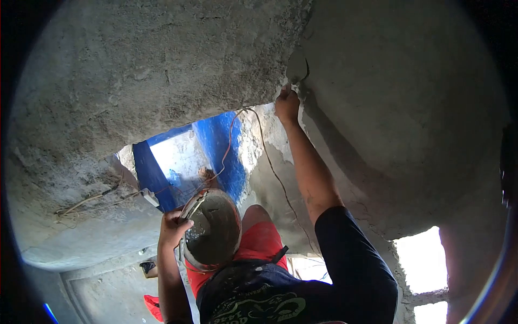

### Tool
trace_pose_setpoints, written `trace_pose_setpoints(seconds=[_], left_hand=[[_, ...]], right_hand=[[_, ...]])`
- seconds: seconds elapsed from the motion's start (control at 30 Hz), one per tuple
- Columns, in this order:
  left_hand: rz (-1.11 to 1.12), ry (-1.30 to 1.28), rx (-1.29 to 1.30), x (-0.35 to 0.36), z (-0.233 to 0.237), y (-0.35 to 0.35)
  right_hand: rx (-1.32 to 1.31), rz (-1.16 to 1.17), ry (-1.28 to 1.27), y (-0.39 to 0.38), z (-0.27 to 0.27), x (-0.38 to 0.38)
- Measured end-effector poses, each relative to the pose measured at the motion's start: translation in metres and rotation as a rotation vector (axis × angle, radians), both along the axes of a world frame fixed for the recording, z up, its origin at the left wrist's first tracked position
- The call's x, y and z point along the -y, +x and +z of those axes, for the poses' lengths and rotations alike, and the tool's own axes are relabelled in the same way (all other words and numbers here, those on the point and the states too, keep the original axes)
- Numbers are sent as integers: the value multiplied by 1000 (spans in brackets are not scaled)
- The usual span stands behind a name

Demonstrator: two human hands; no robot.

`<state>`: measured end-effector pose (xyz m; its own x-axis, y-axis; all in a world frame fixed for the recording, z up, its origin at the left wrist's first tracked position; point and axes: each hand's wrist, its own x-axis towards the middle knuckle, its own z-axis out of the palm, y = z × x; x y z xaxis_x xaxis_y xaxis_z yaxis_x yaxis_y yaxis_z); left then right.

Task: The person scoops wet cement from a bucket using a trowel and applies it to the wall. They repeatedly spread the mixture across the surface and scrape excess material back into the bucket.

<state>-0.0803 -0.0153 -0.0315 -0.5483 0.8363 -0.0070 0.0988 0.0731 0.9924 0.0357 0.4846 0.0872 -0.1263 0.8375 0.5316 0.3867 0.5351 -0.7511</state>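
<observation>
Two hands work tight under the rough ceiling (162, 65): the left hand (172, 227) clenches a mortar pan (213, 229) by its rim, the right hand (287, 105) grips a trowel (297, 67) at the plaster edge, and the green print on the shirt (259, 302) is unreadable.

Bldg site, indoors, unfinished room: rough grey plaster ceiling (162, 65), fresh render on wall (421, 119), loose wires (264, 151) strung across bare masonry, raw window openings (423, 259) w/ daylight, mortar pan (216, 229) & trowel (297, 67) at the wall. Blue paint on far wall (218, 140).
</observation>
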Motion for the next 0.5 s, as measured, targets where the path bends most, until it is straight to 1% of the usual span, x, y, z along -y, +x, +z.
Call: trace_pose_setpoints(seconds=[0.03, 0.07, 0.13, 0.17, 0.2, 0.23, 0.27, 0.3, 0.33, 0.37, 0.4, 0.43, 0.5], left_hand=[[33, -22, -50, 4, -19, -7], [37, -20, -51, 7, -24, -9], [71, -33, 22, 11, -11, -4], [57, -37, 13, 15, -20, -9], [57, -35, 17, 15, -17, -7], [77, 26, 40, 13, -12, -3], [97, 85, 65, 13, -8, -1], [34, 54, 11, 15, -9, -5], [31, 57, 19, 18, -12, -9], [19, -6, 25, 21, -15, -12], [8, -65, 28, 21, -18, -12], [29, 39, 69, 19, -10, -6], [72, 110, 112, 13, -13, -1]], right_hand=[[72, -76, 69, 0, 1, 5], [71, -72, 72, -1, 4, 8], [139, -129, -118, 2, 6, 16], [145, -130, -120, 4, 3, 23], [187, -182, -80, 5, 1, 31], [230, -234, -37, 7, 1, 38], [237, -235, -33, 12, 0, 41], [376, -156, -54, 19, -4, 40], [517, -78, -76, 26, -9, 40], [467, -69, -107, 31, -17, 41], [474, -75, -101, 39, -17, 52], [440, -127, -25, 46, -11, 65], [359, -178, 111, 48, 7, 75]])
